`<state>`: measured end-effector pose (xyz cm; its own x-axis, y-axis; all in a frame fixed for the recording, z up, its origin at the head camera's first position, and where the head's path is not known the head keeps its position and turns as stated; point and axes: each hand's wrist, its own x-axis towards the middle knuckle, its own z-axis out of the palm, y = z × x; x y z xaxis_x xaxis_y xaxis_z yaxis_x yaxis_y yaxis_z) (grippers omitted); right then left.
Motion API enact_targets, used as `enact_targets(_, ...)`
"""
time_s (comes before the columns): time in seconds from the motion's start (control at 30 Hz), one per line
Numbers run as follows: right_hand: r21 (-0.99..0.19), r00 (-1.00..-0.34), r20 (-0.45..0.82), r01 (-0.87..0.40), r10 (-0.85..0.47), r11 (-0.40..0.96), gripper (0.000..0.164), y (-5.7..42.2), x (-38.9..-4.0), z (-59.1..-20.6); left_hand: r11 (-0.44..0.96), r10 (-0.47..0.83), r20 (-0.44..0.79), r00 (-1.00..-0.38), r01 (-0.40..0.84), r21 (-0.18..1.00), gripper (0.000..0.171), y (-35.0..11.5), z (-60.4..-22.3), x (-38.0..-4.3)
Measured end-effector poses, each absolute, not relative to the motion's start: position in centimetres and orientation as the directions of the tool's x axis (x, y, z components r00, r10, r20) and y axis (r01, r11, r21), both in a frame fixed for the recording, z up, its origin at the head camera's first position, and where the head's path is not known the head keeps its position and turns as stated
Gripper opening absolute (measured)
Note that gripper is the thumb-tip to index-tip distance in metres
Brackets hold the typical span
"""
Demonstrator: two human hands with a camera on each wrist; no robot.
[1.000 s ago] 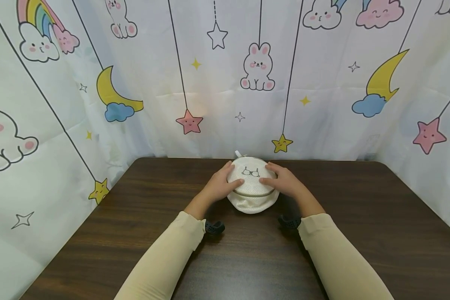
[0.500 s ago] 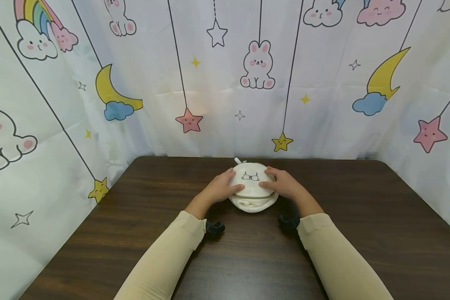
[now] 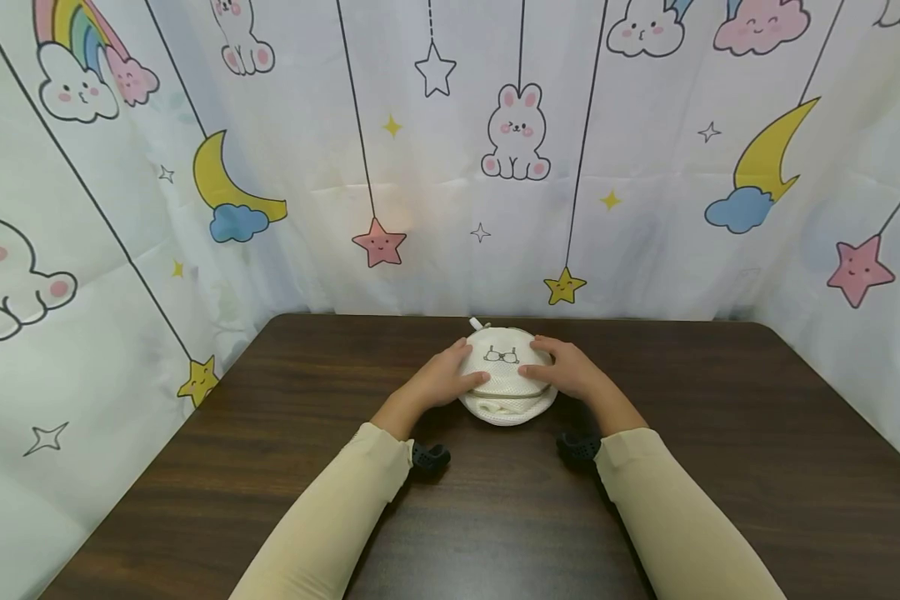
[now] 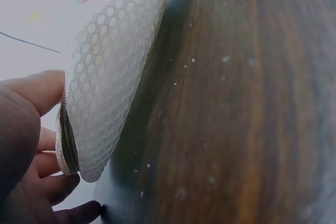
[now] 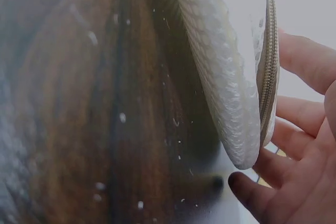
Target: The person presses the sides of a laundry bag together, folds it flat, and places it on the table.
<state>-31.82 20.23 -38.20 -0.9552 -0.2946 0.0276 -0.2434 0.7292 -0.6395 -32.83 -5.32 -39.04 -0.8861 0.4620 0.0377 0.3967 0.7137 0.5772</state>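
A round white mesh laundry bag (image 3: 504,379) lies near the table's back edge, with a small line emblem on its lid and a zipper round its side. My left hand (image 3: 442,375) holds its left side, thumb on top at the front and fingers round the far edge. On the opposite side my right hand (image 3: 568,368) holds it the same way. The left wrist view shows the zipper (image 4: 68,137) beside my thumb, and the mesh side bulging toward the table. In the right wrist view the zipper (image 5: 270,56) runs close to my fingers. The bag's inside is hidden.
The dark wooden table (image 3: 480,525) spreads around the bag and both arms. Behind it hangs a white curtain (image 3: 450,192) printed with stars, moons and rabbits. A white tag (image 3: 476,323) sticks up from the bag's far edge. Black wrist devices (image 3: 429,458) sit below both hands.
From one second ago to half a second ago the bag's top sank and its far edge came lower, so it looks flatter. Both hands stayed nearly in place; little differs since then.
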Motion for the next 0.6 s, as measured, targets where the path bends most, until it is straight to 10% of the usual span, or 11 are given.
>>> enact_targets(0.6,-0.603,-0.903,-0.050,-0.313,-0.427,0.734,0.097,19.1,-31.7,-38.1,0.691,0.590,0.024,-0.807,0.519,0.503,0.092,-4.7,-38.7,-32.4)
